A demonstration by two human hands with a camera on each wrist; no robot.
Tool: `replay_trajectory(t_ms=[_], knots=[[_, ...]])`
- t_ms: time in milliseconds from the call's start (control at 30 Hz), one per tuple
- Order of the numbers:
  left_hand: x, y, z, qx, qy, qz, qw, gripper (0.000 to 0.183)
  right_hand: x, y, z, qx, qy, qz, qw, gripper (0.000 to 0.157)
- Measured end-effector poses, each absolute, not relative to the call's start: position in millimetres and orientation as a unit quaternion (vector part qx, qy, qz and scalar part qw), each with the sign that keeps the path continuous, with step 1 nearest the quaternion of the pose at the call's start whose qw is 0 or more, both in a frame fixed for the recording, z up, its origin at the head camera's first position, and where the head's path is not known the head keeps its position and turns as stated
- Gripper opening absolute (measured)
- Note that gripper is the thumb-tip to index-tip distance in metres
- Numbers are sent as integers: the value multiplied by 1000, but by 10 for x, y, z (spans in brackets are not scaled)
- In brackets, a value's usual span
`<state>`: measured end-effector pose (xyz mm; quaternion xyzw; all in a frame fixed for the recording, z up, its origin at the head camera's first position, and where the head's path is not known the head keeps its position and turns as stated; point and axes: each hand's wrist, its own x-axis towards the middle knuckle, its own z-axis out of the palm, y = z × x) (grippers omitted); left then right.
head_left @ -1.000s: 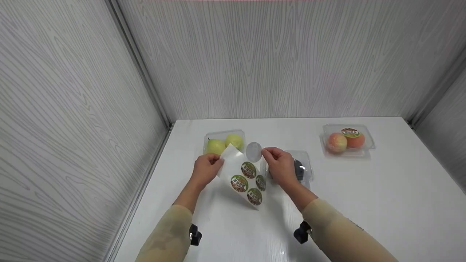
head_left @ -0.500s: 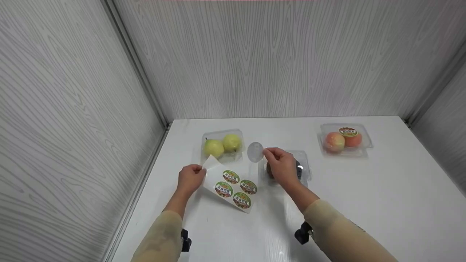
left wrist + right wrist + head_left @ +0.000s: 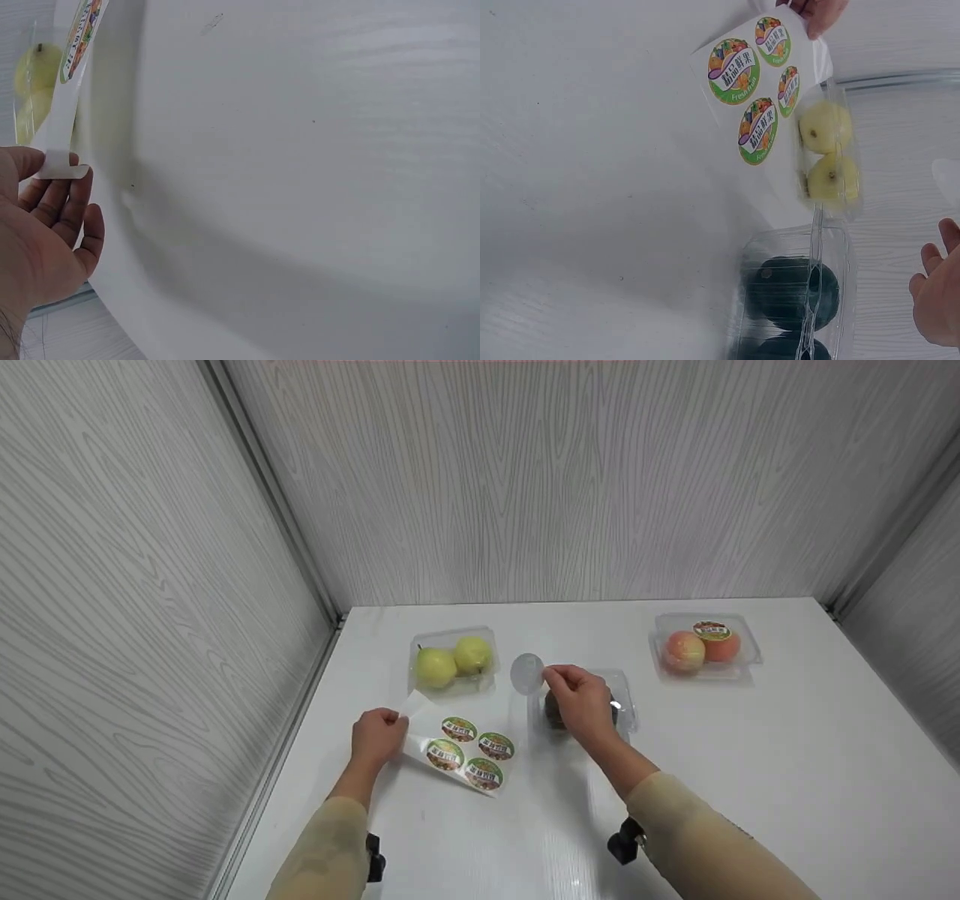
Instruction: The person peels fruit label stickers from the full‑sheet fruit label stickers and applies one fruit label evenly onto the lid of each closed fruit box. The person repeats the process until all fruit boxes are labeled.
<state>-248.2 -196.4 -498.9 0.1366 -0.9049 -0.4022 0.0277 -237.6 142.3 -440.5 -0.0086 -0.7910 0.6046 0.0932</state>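
My left hand (image 3: 379, 735) pinches the upper left corner of a white sheet of stickers (image 3: 424, 721), which slants low over the table. Several oval fruit labels (image 3: 445, 754) show on it, green-edged with white lettering. Between thumb and fingers of my right hand (image 3: 581, 703) is a single oval sticker (image 3: 527, 673), its pale back toward the head camera. This hand hovers over a clear clamshell box (image 3: 841, 259) holding dark round fruits (image 3: 791, 292), partly covering it in the head view. In the left wrist view the sheet's corner curls between thumb and fingers.
Behind the sheet stands a clear box (image 3: 417, 660) with two yellow-green pears (image 3: 436, 667). At the back right, another clear box (image 3: 742, 671) holds a peach-like fruit (image 3: 684, 651) and an orange fruit (image 3: 727, 649), with an oval label (image 3: 712, 631) on its lid. Panels enclose the white table (image 3: 712, 780).
My left hand has drawn the sheet left and down, away from the loose sticker, uncovering the pears. My right hand has stayed nearly in place, still pinching the sticker.
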Motion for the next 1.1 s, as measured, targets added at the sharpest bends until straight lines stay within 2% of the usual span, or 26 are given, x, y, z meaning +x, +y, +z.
replay_trajectory(t_ms=[233,433,633,733,800,1000,1100], knots=[[-2470,-2014,-5028,162,-915,-370,12,30,-2363,1426,-4398,-13,-792,604,85,25],[-2464,-2045,-5043,162,-929,-332,16,29,-2353,1421,-4402,-15,-792,605,80,25],[-2444,-2027,-5045,159,-952,-258,35,37,-2339,1424,-4401,-17,-786,613,76,25],[-2448,-1927,-4984,141,-963,-209,92,38,-2344,1438,-4391,-18,-781,620,72,25],[-2462,-1815,-4906,109,-964,-189,152,37,-2354,1450,-4376,-17,-780,621,72,26],[-2531,-1383,-4581,-77,-923,-134,352,30,-2390,1478,-4312,-20,-775,627,78,27],[-2535,-1164,-4408,-168,-891,-85,413,26,-2404,1486,-4284,-30,-768,635,73,26]])
